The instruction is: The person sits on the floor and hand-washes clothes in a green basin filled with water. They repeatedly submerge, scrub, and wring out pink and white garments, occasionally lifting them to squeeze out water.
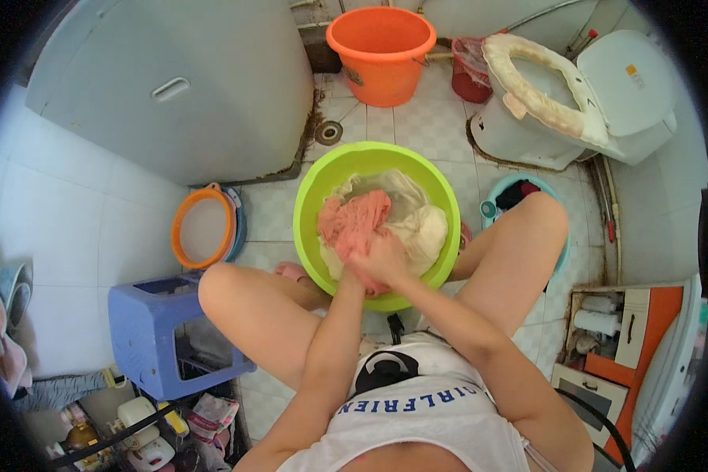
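A lime-green basin (pixel 311 169) stands on the floor between my knees. In it lie a wet coral-pink cloth (pixel 354 219) and cream-white cloth (pixel 423 234), with some water showing near the far side. My left hand (pixel 357 265) is closed on the pink cloth near the basin's front. Right beside it, partly covering it, my right hand (pixel 387 258) also grips the pink cloth, its fingers curled in. Part of the cloth sticks out below the hands by the near rim.
Beyond the basin stand an orange bucket (pixel 381 75), a red wastebasket (pixel 472 79) and a toilet (pixel 527 118) with a padded seat. At left are small orange-rimmed basins (pixel 200 230) and a blue plastic stool (pixel 153 330). A light-blue basin (pixel 492 189) with dark cloth sits beside my right knee.
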A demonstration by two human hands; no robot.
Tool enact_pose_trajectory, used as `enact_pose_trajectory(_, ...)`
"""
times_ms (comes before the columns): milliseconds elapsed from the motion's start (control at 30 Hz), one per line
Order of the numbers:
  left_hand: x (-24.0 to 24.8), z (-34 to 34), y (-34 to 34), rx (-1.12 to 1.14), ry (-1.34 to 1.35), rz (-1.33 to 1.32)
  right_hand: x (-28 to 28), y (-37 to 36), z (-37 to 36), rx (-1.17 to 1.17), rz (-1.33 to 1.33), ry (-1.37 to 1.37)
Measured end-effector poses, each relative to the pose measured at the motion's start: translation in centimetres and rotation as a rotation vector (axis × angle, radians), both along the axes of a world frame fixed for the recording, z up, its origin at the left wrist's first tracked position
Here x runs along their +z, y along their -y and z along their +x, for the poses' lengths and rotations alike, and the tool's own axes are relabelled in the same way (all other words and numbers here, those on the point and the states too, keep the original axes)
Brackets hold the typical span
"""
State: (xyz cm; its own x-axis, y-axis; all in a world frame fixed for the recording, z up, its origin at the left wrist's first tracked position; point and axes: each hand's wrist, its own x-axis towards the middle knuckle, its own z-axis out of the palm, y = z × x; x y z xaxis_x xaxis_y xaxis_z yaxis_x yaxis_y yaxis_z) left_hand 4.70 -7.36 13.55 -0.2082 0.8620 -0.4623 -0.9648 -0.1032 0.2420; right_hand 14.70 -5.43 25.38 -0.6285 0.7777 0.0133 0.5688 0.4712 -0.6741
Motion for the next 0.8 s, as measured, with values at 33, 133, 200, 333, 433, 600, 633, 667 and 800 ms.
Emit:
enact_pose_trajectory(33, 0.5, 0.9, -0.3, -0.021, 0.015, -0.064, -0.6, -1.7, -0.4, -0.111, -0.149, 0.127)
enact_pose_trajectory(133, 0.6, 3.1, -1.3, -0.094, 0.036, -0.105, -3.8, -5.4, 0.6, -0.276, 0.000, 0.032)
enact_pose_trajectory(200, -0.2, 2.5, -0.6, -0.090, 0.019, -0.096, -3.2, -3.4, 0.0, -0.158, 0.019, 0.084)
enact_pose_trajectory(333, -1.4, 1.9, 0.2, -0.133, -0.012, -0.053, -0.3, -0.4, 0.2, 0.045, 0.058, 0.122)
enact_pose_trajectory(433, -1.6, 2.0, -0.3, -0.131, -0.037, -0.094, -3.0, -4.9, 0.1, -0.177, -0.083, 0.226)
enact_pose_trajectory(600, 4.8, 1.3, -0.6, -0.217, -0.065, -0.360, -0.3, -4.8, 2.3, -0.254, 0.110, -0.161)
enact_pose_trajectory(633, 4.2, 0.6, -0.8, -0.204, -0.058, -0.214, -0.3, -3.9, 2.1, -0.129, 0.163, -0.137)
enact_pose_trajectory(667, 2.6, 0.1, -0.8, -0.198, -0.048, -0.075, -0.5, -2.9, 2.0, -0.010, 0.210, -0.107)
enact_pose_trajectory(800, 1.5, -0.8, 0.6, -0.119, -0.061, 0.162, 2.6, 0.2, 1.8, 0.484, 0.084, -0.020)
